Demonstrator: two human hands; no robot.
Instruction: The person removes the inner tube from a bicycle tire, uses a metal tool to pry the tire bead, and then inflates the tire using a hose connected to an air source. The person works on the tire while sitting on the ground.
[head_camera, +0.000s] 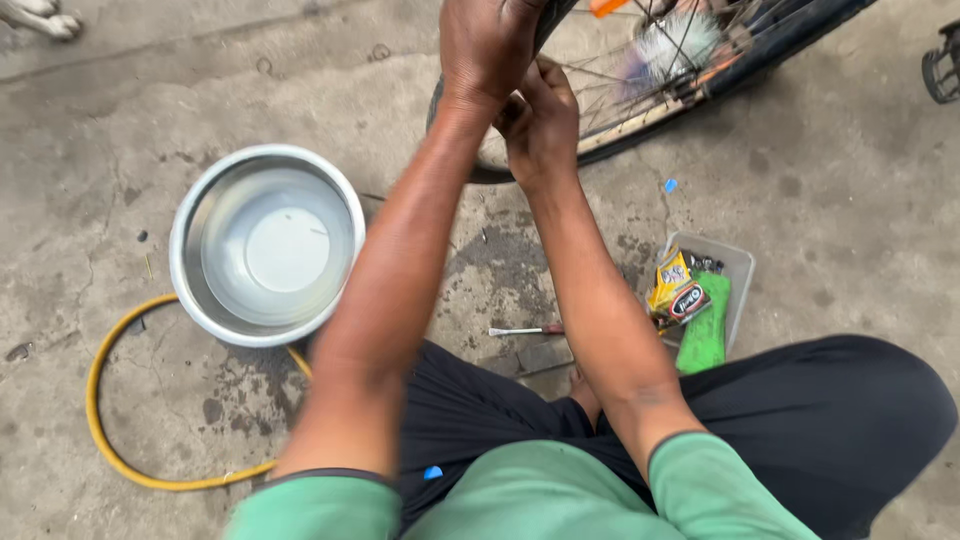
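Observation:
A bicycle wheel with a black tyre, metal spokes and a pale rim stands at the top of the head view. My left hand grips the tyre edge from above, fingers curled over it. Just below and to the right, my right hand is closed against the same stretch of tyre and rim. Both forearms reach up from my lap. What the fingers pinch is hidden by the hands.
A steel bowl of water sits on the concrete at left, over a yellow hose loop. A clear plastic tray holds a green block and a yellow packet at right. A small screwdriver lies near my knee.

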